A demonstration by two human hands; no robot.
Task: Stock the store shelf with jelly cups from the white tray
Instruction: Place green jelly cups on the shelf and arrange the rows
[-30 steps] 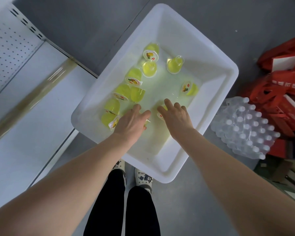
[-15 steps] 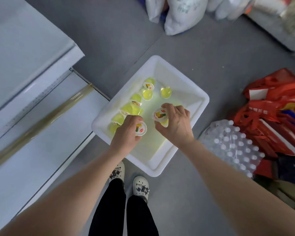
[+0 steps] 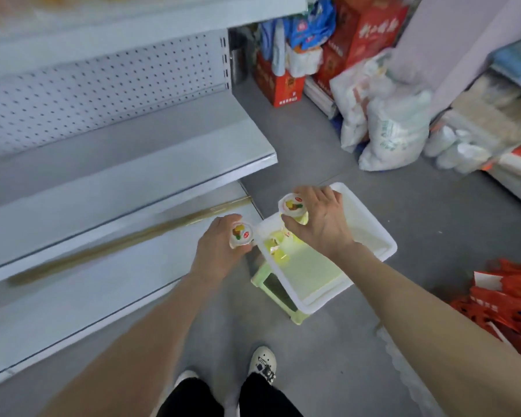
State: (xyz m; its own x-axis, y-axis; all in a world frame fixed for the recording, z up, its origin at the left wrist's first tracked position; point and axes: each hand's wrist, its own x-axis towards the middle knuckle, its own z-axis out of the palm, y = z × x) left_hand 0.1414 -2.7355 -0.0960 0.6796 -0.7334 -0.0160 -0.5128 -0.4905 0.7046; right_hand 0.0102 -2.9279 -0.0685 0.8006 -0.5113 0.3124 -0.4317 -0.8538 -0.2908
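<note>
My left hand point(image 3: 215, 251) grips a yellow jelly cup point(image 3: 241, 234) with a printed lid, held above the floor between the lowest shelf and the tray. My right hand point(image 3: 319, 221) grips a second jelly cup point(image 3: 294, 206) above the far left part of the white tray point(image 3: 370, 233). Both cups have their lids up. A few more yellow jelly cups point(image 3: 275, 243) lie in the tray under my right hand, partly hidden by it. The white store shelf point(image 3: 133, 164) stands to the left, its middle board bare.
The tray rests on a pale green stool point(image 3: 278, 291). Red boxes point(image 3: 286, 76) and white sacks point(image 3: 394, 127) crowd the far floor. Red bags point(image 3: 506, 296) lie at the right. A brownish strip point(image 3: 127, 239) runs along the lowest shelf board. My feet stand on grey floor below.
Both hands closed on a jelly cup in the tray and lifted it out. My view rose and swung left, so the shelf came into sight and the tray looks smaller.
</note>
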